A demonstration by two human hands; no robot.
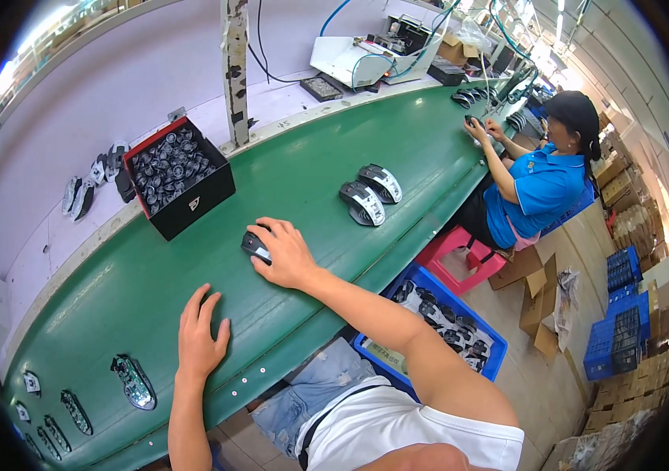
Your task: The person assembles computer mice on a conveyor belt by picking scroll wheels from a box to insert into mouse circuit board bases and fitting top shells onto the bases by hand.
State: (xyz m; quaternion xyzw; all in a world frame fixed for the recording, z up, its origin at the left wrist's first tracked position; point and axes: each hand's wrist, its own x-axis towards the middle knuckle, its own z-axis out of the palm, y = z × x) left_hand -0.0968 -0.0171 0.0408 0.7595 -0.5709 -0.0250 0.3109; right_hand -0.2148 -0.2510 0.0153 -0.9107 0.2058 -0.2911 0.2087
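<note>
My right hand (pixel 287 253) is wrapped over a black computer mouse (pixel 255 246) on the green belt (pixel 287 165). Fingers and palm cover part of that mouse. To its left, my left hand (pixel 201 334) rests on the belt with fingers apart and nothing in it. Beyond my right hand, two black-and-white mouse shells (pixel 363 202) lie side by side. Left of my left hand is a mouse base with a green circuit board (pixel 135 382), and several smaller board pieces (pixel 75 412) lie farther left.
A black box (pixel 197 196) of small dark parts stands at the belt's far edge, near a post (pixel 235 71). A blue crate (pixel 491 334) of mouse shells sits beside me on the right. A co-worker in blue (pixel 535 184) sits farther along the belt, handling a dark part.
</note>
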